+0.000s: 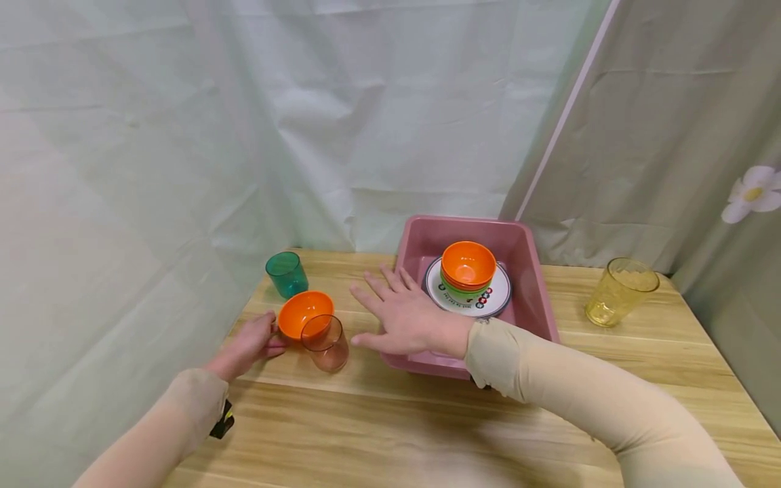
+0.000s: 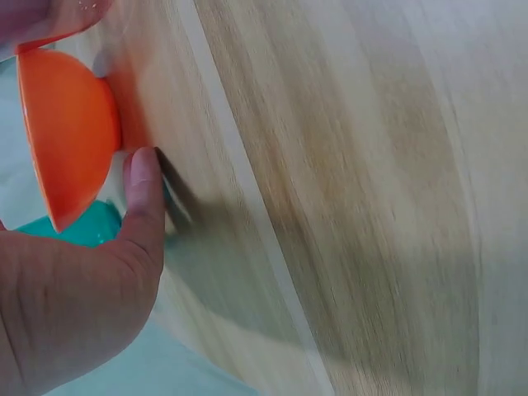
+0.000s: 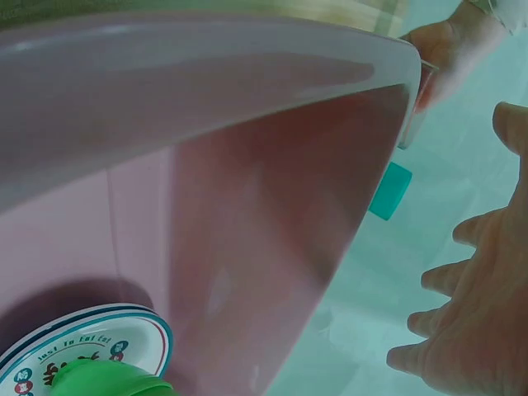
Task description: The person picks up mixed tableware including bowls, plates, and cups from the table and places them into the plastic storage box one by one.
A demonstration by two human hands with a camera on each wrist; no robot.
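An orange bowl (image 1: 300, 313) stands upright on the table at the left, and my left hand (image 1: 251, 344) is at its left side. In the left wrist view, the thumb (image 2: 142, 198) lies straight beside the base of the bowl (image 2: 70, 132); the other fingers are mostly hidden. A clear pinkish glass (image 1: 329, 349) stands in front of the bowl, overlapping it in view. Behind the bowl is a teal cup (image 1: 287, 272). My right hand (image 1: 405, 315), fingers spread and holding nothing, hovers over the left rim of a pink basin (image 1: 539, 291).
Inside the basin, a stack of orange and green bowls (image 1: 468, 266) sits on white plates (image 1: 497, 298) with printed rims. A yellow tumbler (image 1: 619, 293) stands at the right of the wooden table (image 1: 342, 427). Pale curtains (image 1: 390, 122) hang behind and at the sides.
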